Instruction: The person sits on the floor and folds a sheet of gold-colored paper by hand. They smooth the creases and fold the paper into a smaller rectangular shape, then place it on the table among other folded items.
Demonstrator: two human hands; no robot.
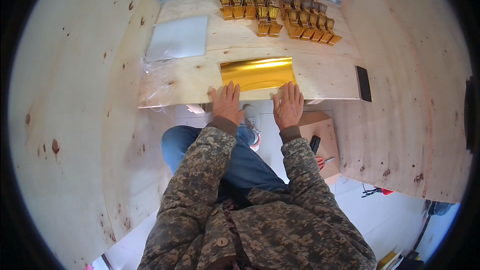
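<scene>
A shiny gold foil sheet (257, 72) lies on the wooden table (185, 80) close to its front edge. Its near edge curves up slightly. My left hand (228, 104) rests at the sheet's near left corner, fingers stretched out flat. At the near right corner lies my right hand (288, 106), also flat with its fingers extended. Both hands press on the sheet's near edge and grip nothing. The wrists hang over the table's front edge.
Several gold folded-paper pieces (272, 12) stand in rows at the back. A white sheet stack (177, 37) and clear plastic film (159, 82) lie left. A dark phone-like slab (363, 84) sits at the right edge. Below, a cardboard box (325, 140) carries red-handled scissors (322, 162).
</scene>
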